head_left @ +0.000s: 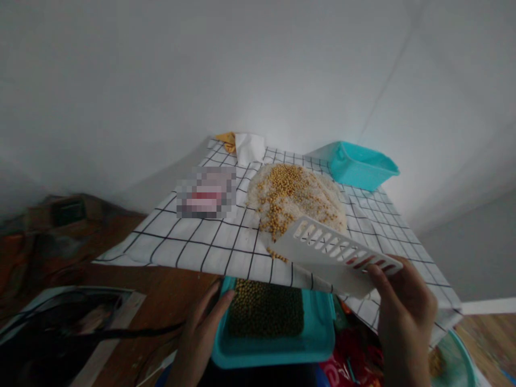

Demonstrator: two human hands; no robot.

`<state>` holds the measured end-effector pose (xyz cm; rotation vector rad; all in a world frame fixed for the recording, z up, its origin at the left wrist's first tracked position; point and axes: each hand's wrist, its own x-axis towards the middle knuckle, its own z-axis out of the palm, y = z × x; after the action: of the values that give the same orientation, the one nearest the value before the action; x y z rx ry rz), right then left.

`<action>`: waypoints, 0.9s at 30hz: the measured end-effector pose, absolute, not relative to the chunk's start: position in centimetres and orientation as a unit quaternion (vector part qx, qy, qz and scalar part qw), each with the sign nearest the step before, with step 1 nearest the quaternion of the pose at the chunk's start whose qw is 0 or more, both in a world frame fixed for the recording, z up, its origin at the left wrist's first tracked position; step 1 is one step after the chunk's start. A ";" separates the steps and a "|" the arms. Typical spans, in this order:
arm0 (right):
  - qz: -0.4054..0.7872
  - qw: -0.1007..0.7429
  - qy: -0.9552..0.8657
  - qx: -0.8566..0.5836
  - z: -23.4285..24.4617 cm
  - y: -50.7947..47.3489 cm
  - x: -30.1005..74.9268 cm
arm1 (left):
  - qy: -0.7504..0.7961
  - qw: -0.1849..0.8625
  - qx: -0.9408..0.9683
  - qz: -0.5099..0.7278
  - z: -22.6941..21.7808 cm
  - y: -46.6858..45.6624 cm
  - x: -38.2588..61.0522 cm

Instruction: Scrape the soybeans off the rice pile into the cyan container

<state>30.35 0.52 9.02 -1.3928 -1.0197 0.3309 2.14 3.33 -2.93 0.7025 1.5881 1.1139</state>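
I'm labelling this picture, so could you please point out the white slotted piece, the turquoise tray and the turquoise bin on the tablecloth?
White slotted piece [334, 269], head view: solid face below the slots.
Turquoise tray [278, 359], head view: near rim.
Turquoise bin [352, 172], head view: outer side wall.

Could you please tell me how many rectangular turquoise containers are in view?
2: a bin on the checked cloth and a tray at the left hand. Others may be hidden.

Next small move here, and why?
Probably draw the white slotted piece toward the near edge of the checked cloth: the right hand has it beside the grain pile, stray yellow beans lie near that edge, and the teal tray sits below.
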 end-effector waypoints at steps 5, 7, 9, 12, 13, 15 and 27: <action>0.143 0.639 -0.452 -0.606 8.6 0.4 30.8 | 0.659 0.523 0.286 0.459 -2.8 3.5 2.3; 0.144 0.639 -0.453 -0.605 8.5 0.3 30.9 | 0.653 0.529 0.290 0.459 -2.6 3.5 2.3; 0.143 0.637 -0.456 -0.605 8.5 0.3 31.0 | 0.646 0.535 0.294 0.458 -2.5 3.5 2.4; 0.130 0.636 -0.449 -0.614 8.5 0.2 31.1 | 0.652 0.526 0.291 0.461 -2.5 3.5 2.4; 0.126 0.638 -0.444 -0.616 8.5 0.2 31.1 | 0.657 0.521 0.289 0.462 -2.6 3.5 2.3; 0.126 0.639 -0.438 -0.620 8.4 0.2 31.2 | 0.662 0.512 0.290 0.465 -2.9 3.5 2.2; 0.132 0.629 -0.454 -0.617 7.8 -0.2 31.8 | 0.661 0.511 0.299 0.461 -2.9 3.4 2.1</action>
<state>31.83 -0.22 7.78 -1.4141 -1.0398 0.3015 2.15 3.45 -2.91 0.7208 1.5904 1.1105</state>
